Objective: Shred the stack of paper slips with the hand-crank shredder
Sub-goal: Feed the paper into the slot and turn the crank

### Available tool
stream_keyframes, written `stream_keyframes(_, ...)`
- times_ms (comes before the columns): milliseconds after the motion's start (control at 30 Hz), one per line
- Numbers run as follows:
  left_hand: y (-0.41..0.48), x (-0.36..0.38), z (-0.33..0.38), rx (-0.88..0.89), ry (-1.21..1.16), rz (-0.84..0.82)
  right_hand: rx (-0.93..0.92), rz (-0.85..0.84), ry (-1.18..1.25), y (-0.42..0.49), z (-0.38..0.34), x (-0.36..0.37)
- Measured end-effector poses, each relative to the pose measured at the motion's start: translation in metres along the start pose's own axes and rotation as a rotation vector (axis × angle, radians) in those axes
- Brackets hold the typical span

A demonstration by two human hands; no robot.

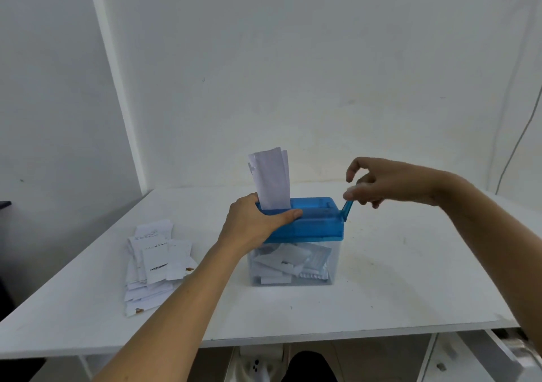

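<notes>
You face a white-walled corner, with a white table [381, 293] pushed into it. At the table's middle stands the hand-crank shredder [311, 229], a blue cutting head seated on a clear bin [333, 264]. Through the bin wall you can see white paper pieces heaped inside.

To the left of the shredder, well apart from it, lies the stack of paper slips [155, 261]. It is loosely fanned and flat on the tabletop, and your left forearm crosses just past its near right edge.

Your hands are apart, one at each end of the shredder. Your left hand [255, 223] grips the left end of the blue head, with the thumb lying along the top front edge and the fingers curled over the far side.

Your right hand [387, 182] is raised at the right end, its fingertips pinching the top of the blue crank [348, 208]. The crank stands nearly upright, tilted slightly right.

A bunch of white slips [271, 179] stands upright in the feed slot just beside your left hand, with most of its length above the head.
</notes>
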State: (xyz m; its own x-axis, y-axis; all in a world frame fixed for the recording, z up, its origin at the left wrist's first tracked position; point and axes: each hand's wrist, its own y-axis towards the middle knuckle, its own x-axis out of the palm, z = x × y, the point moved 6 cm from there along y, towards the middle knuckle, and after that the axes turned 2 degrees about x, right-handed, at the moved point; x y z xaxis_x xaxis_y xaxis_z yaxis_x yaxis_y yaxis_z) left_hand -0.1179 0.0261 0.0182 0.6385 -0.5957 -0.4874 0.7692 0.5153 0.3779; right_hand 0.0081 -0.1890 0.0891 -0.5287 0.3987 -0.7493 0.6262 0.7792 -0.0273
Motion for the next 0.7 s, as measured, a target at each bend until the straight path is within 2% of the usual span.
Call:
stream_keyframes(100,0.001,0.001,-0.001,0.002,-0.009,-0.007,-0.085,0.116,0.289,0.011,0.019,0.003)
stream_keyframes(233,0.002,0.001,-0.001,-0.013,-0.003,-0.011,-0.146,0.438,0.334,0.037,0.025,0.014)
stream_keyframes(333,0.002,0.003,-0.001,-0.013,-0.024,-0.025,-0.083,0.561,0.396,0.055,0.037,0.028)
stream_keyframes(533,0.003,0.003,-0.003,-0.034,-0.035,-0.074,0.149,0.48,0.595,0.067,0.077,0.07)
stream_keyframes(700,0.001,0.004,-0.006,-0.049,-0.037,-0.061,0.258,0.419,0.588,0.04,0.099,0.106)
